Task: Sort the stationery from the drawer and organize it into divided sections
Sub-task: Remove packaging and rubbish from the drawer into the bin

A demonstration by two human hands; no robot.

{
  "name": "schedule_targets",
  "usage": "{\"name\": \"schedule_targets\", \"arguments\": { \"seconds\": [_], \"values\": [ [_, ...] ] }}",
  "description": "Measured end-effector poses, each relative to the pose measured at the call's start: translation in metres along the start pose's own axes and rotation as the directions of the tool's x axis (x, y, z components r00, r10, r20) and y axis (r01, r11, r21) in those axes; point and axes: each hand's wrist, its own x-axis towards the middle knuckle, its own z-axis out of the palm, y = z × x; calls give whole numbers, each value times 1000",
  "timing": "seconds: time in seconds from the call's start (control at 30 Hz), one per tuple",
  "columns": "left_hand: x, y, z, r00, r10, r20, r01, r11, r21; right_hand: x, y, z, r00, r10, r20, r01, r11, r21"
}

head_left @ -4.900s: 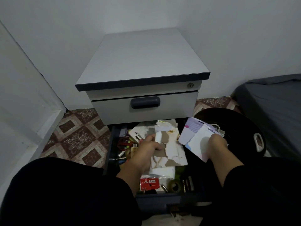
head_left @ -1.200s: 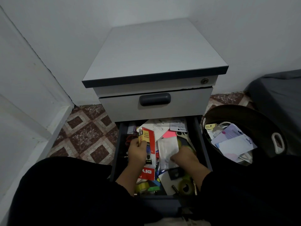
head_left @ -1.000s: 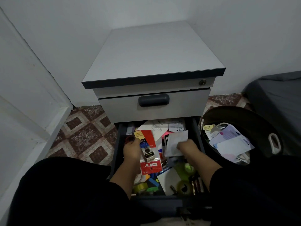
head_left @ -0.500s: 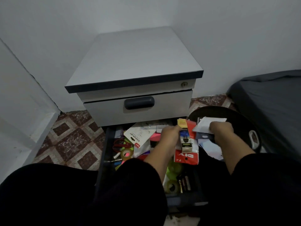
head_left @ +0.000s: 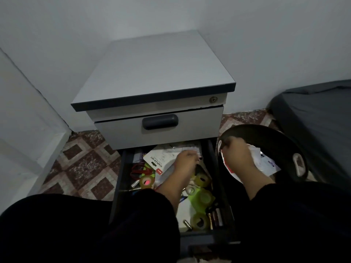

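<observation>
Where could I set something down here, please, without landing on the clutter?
The cabinet top is bare from wall to front edge. The tiled floor left of the open drawer is also free. The drawer itself is crowded with tape rolls, and the black basket already holds papers.

This looks like a room in a home, in a corner where two plain white walls [head_left: 266, 35] meet. The floor [head_left: 83, 164] is laid with patterned tiles of brown squares in pale borders. A small grey pedestal cabinet [head_left: 155, 73] with a keyhole lock [head_left: 213, 99] stands against the wall. To the right lies what seems to be a mattress under a dark grey sheet [head_left: 319, 118], low to the floor.
</observation>
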Motion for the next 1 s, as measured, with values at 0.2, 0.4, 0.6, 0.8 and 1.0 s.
{"name": "schedule_targets", "arguments": {
  "seconds": [0.2, 0.4, 0.6, 0.8, 1.0],
  "values": [
    [17, -25, -73, 976, 142, -165, -61, 907, 417, -19, -36, 67, 886, -278, 370, 380, 893, -240],
    [47, -33, -104, 958, 284, -31, -159, 618, 770, -5, -51, 101, 881, -228, 415, 405, 817, -410],
    [67, -23, -107, 982, 180, 64, -130, 386, 913, 29, -57, 120, 863, -53, 502, 329, 813, -481],
    [85, -23, -108, 996, 24, 80, -83, 346, 935, 50, -66, 130, 817, 7, 577, 321, 825, -464],
    [79, -23, -113, 988, 102, 116, -128, 121, 984, 52, -72, 118, 802, -78, 592, 434, 757, -488]
  ]
}}
